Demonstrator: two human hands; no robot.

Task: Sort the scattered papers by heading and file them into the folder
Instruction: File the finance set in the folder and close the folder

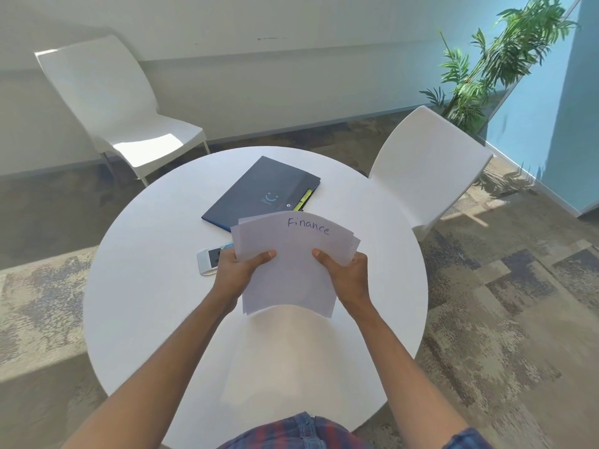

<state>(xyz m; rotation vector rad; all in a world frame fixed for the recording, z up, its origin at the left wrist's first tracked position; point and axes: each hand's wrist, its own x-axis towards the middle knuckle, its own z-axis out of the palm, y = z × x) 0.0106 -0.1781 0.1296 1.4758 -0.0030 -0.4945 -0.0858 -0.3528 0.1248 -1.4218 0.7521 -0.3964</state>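
Note:
A stack of white papers is held up above the round white table, slightly fanned. The top sheet reads "Finance" in handwriting near its upper edge. My left hand grips the stack's left edge with the thumb on top. On the right edge, my right hand grips it the same way. Behind the papers a dark blue folder lies closed on the table, with yellow tabs showing at its right edge.
A white phone lies on the table left of my left hand, partly hidden by it. Two white chairs stand beyond the table, one far left, one right. A green plant stands in the right corner.

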